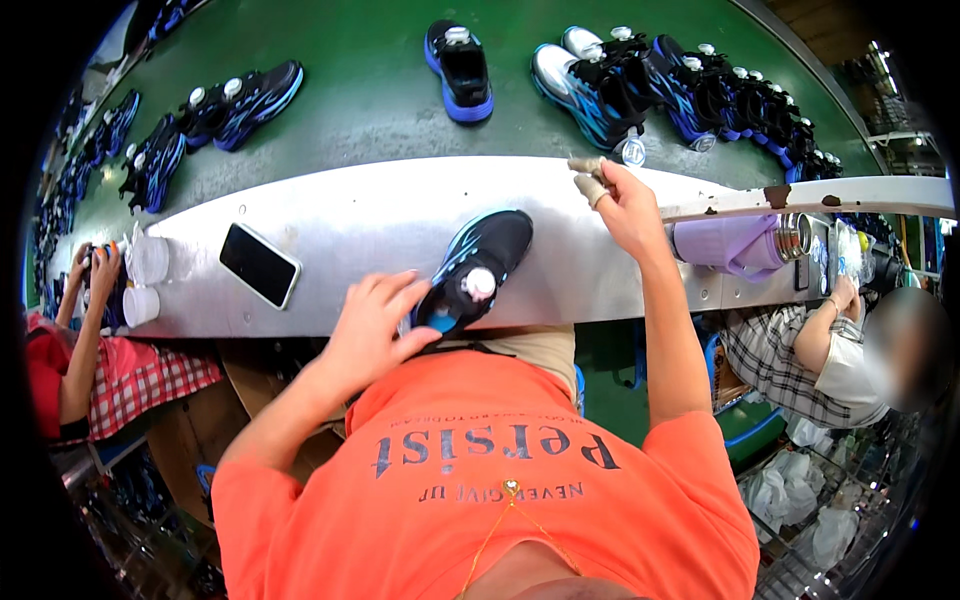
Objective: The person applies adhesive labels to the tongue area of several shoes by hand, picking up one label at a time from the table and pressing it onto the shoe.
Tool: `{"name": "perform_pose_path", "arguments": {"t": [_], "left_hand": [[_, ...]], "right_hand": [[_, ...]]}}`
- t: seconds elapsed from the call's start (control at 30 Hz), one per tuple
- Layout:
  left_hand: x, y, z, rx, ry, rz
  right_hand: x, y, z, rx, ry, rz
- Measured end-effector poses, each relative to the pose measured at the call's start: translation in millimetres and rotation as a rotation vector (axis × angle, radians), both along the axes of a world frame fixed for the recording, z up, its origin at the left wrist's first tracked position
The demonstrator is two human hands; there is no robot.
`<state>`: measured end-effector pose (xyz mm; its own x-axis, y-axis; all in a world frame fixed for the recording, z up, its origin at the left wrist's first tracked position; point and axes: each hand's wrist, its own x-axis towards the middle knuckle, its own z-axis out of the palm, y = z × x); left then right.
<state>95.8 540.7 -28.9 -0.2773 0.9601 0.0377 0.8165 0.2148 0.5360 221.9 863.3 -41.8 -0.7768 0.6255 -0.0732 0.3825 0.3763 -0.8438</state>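
Observation:
A black and blue sneaker (480,262) with a white round dial lies on the metal ledge (380,215) in front of me, its heel toward my chest. My left hand (372,328) grips the heel end of this sneaker. My right hand (615,200) is stretched out to the far edge of the ledge, its taped fingertips pinched together by the green belt (370,95), close to a clear round piece (633,152) beside a blue sneaker (585,90). Whether something small is pinched there I cannot tell.
A black phone (259,264) lies on the ledge at left, near two white cups (147,275). Several more sneakers (458,68) ride on the belt. A person in red (75,350) works at left, another in plaid (800,355) at right, by a metal flask (790,237).

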Motion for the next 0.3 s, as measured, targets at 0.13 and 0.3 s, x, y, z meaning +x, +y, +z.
{"name": "perform_pose_path", "arguments": {"t": [0.13,0.3], "left_hand": [[13.5,14.2,-7.5,-0.226,-0.294,0.227],[-26.6,54.2,-26.5,-0.563,-0.537,0.306]], "right_hand": [[-9.6,26.8,-10.4,0.319,0.036,-0.106],[-46.1,87.0,-16.2,0.736,0.143,-0.159]]}}
